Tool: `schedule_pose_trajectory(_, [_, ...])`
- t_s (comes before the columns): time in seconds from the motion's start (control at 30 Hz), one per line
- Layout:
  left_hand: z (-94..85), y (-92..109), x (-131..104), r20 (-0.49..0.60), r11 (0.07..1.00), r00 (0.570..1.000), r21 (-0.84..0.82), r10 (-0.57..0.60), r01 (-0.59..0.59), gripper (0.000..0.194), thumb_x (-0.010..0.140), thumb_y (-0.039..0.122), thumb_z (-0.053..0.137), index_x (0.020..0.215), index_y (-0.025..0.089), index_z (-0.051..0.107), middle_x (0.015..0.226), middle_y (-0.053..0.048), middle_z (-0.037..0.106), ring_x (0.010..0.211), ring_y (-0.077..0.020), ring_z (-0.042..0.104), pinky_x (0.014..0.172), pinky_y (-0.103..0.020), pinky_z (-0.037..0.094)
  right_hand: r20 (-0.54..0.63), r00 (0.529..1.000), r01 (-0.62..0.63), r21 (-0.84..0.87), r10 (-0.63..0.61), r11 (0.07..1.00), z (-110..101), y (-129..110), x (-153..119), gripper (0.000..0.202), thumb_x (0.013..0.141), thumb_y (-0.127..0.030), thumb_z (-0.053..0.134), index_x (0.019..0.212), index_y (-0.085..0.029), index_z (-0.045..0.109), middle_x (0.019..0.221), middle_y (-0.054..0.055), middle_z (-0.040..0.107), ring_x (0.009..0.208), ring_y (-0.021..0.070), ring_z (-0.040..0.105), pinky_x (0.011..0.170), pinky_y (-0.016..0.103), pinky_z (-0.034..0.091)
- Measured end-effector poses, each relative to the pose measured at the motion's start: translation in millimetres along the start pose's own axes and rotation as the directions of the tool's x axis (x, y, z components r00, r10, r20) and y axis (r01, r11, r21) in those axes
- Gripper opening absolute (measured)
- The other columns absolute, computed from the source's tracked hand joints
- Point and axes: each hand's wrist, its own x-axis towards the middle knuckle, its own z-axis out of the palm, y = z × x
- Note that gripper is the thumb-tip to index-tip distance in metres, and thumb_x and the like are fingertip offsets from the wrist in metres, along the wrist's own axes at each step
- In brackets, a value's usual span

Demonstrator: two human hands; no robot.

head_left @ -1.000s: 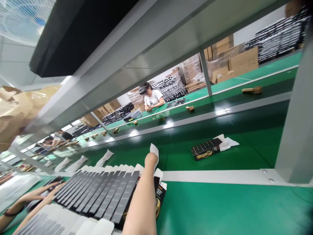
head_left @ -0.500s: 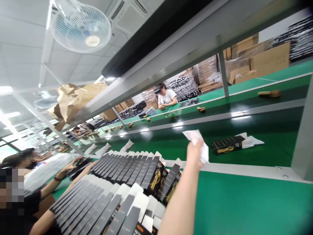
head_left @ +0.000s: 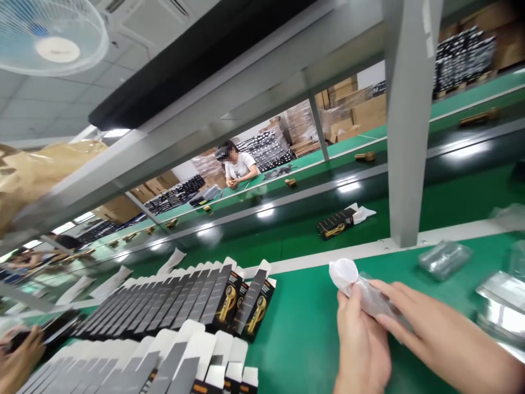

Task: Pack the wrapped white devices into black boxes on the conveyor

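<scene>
My left hand is closed around a thin white sleeve, whose round open end faces up and away. My right hand grips a frosted plastic-wrapped item that meets the sleeve between both hands. What the wrap contains cannot be made out. To the left stand rows of upright black boxes with white flaps raised and a gold tool pictured on them. Clear plastic-wrapped packs lie on the green tabletop to the right.
A grey post rises beyond my hands, under a slanted overhead beam. On the conveyor belt lie a black box with white wrap sticking out, and white sleeves. A co-worker's hand is at far left; another person sits across.
My left hand has brought the white sleeve back from over the belt to the near table. My right hand has come into view with the plastic-wrapped item. The view has swung right.
</scene>
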Motion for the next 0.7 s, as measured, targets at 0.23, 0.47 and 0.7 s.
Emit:
schedule_pose_trajectory(0.23, [7.8,-2.2,-16.4,0.194,0.989,0.979,-0.111,-0.069,0.092,0.053,0.094,0.051,0.038,0.130,0.013,0.045,0.130,-0.014,0.055,0.130,-0.0258,0.044,0.112,-0.035,0.033,-0.090,0.963,0.208,-0.350,-0.254,0.913,10.7,7.1,-7.9,0.042,0.094,-0.038,0.042,0.135,-0.026,0.045,0.112,0.008,0.066,0.092,0.0260,0.064,0.079,0.041,0.052])
schedule_pose_trajectory(0.47, [2.4,-9.8,-17.4,0.008,0.974,1.000,0.224,0.012,-0.013,0.076,0.084,0.030,0.064,0.144,0.022,0.017,0.130,-0.010,0.056,0.126,-0.0219,0.049,0.107,-0.033,0.039,-0.024,0.937,0.312,-0.393,-0.349,0.865,3.3,16.4,-13.4,0.049,0.093,-0.031,0.047,0.140,-0.024,0.037,0.125,0.007,0.060,0.105,0.0281,0.059,0.084,0.048,0.051])
schedule_pose_trajectory(0.7, [10.2,-10.7,-20.4,0.071,0.984,0.997,0.177,0.024,-0.036,0.073,0.080,0.037,0.065,0.140,0.023,0.026,0.130,-0.012,0.055,0.117,-0.0253,0.056,0.089,-0.033,0.051,0.155,0.988,-0.018,0.147,-0.005,0.989,-6.8,32.6,-11.3,0.057,0.094,-0.050,0.039,0.146,-0.043,0.016,0.151,-0.006,0.031,0.135,0.0219,0.036,0.107,0.041,0.041])
